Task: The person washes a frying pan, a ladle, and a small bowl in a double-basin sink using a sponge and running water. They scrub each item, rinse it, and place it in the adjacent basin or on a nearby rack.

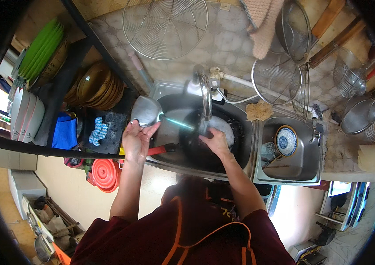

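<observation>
My left hand [136, 142] is palm up at the sink's left side, its fingers on the rim of a metal ladle [146, 111]. The ladle's thin, shiny handle points right towards the tap. My right hand [217, 142] is below the chrome tap [206, 89], fingers bent; whether they hold the handle's end is hidden. Beneath both hands lies a dark wok [190, 152] in the large steel sink basin [169, 132], with white suds [222, 129] inside. A red handle [161, 149] sticks out towards my left wrist.
The small right basin [301, 165] contains a blue-and-white bowl [286, 142] and a glass [268, 152]. A sponge [259, 110] rests on the ledge. Left, a black rack [71, 63] bears stacked brown bowls [95, 86]. Wire strainers [277, 81] hang at the back right.
</observation>
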A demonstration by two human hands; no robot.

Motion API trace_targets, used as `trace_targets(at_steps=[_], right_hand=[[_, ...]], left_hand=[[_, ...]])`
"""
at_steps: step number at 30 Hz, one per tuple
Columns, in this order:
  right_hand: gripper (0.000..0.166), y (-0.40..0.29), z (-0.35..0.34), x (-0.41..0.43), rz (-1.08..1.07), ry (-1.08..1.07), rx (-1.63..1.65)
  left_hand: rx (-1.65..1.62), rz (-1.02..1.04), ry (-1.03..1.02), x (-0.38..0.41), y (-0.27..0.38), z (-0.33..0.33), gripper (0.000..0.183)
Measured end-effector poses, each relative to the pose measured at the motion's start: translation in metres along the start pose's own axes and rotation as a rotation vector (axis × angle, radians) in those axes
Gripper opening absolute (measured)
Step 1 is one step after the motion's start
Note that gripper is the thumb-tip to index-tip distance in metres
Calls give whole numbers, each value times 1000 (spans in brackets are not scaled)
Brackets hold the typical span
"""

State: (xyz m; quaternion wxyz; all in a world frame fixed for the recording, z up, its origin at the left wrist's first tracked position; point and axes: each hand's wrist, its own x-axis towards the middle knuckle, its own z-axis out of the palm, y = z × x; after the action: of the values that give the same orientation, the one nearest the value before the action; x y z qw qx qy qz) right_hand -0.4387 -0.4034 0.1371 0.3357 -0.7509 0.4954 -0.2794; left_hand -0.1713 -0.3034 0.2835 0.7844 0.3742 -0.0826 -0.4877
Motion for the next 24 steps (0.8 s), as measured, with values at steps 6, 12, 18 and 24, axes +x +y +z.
trace_targets(at_steps=[6, 12, 18, 24], right_hand=[[34, -35, 8, 10, -16, 12, 160], [30, -44, 4, 22, -122, 177, -165], [20, -42, -11, 28, -73, 77, -421], [12, -46, -25, 25, -225, 148, -421]], left_hand=[[-66, 91, 27, -7, 32, -7, 15], [-64, 86, 53, 1, 30, -2, 23], [-113, 40, 132, 11, 11, -16, 22], [-185, -18, 33, 7, 1, -6, 21]])
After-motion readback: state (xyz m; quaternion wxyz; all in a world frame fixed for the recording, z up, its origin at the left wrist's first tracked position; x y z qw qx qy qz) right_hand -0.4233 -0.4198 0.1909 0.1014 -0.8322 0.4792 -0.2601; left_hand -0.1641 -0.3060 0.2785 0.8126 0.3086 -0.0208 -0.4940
